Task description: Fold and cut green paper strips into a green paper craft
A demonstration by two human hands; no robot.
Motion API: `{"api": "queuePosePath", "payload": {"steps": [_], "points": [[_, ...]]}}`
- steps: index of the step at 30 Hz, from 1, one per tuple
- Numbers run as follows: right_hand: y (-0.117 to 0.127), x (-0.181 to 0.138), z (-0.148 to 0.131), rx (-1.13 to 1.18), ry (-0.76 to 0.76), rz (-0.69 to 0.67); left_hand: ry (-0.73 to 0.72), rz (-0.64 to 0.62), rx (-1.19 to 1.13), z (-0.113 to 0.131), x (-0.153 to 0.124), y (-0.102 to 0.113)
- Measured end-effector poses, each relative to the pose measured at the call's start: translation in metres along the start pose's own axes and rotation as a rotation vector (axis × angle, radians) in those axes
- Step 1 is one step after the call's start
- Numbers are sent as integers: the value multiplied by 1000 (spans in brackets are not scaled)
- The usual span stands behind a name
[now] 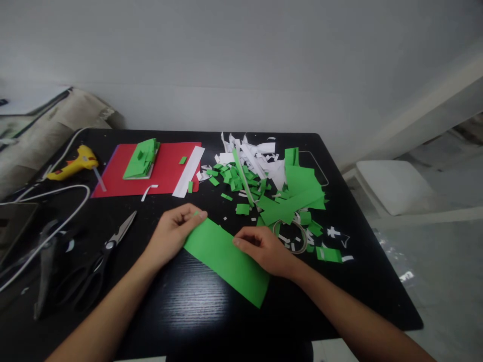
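A long green paper strip (226,259) slants across the front of the black table, between my two hands. My left hand (175,229) pinches its upper left end between thumb and fingers. Along the strip's far edge, my right hand (264,249) grips it with thumb and curled fingers. The strip looks flat, its lower right corner pointing towards me. Just beyond my right hand lies a heap of green paper scraps (236,176), with white paper offcuts (260,153) behind. To the left of my left hand rest black-handled scissors (109,246), blades slightly apart.
A red sheet (169,173) carries a folded green paper stack (142,160) and a white strip (188,172). The yellow glue gun (77,163) lies at the left, near a white cable (81,201). A tape roll (302,236) sits right. A white stool (394,186) stands beyond the table's edge.
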State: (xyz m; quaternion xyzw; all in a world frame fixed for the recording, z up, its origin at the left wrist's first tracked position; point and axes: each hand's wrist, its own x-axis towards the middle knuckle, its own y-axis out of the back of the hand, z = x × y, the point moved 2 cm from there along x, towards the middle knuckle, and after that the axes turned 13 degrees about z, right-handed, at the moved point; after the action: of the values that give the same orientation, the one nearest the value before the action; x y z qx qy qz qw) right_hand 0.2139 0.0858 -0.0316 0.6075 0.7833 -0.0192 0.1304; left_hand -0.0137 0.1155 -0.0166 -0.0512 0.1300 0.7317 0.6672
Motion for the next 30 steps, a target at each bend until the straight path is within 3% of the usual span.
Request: {"api": "queuePosePath", "payload": {"steps": [5, 9, 15, 23, 30], "points": [[2, 1, 2, 8, 10, 10, 13, 264, -95, 0, 11, 18], [2, 2, 2, 21, -2, 19, 38, 300, -165, -2, 13, 17], [-1, 0, 1, 137, -89, 30, 121, 146, -172, -6, 9, 7], [-6, 1, 2, 120, -41, 3, 120, -118, -139, -9, -3, -11], [-7, 1, 4, 166, -45, 0, 113, -157, -122, -10, -4, -14]]}}
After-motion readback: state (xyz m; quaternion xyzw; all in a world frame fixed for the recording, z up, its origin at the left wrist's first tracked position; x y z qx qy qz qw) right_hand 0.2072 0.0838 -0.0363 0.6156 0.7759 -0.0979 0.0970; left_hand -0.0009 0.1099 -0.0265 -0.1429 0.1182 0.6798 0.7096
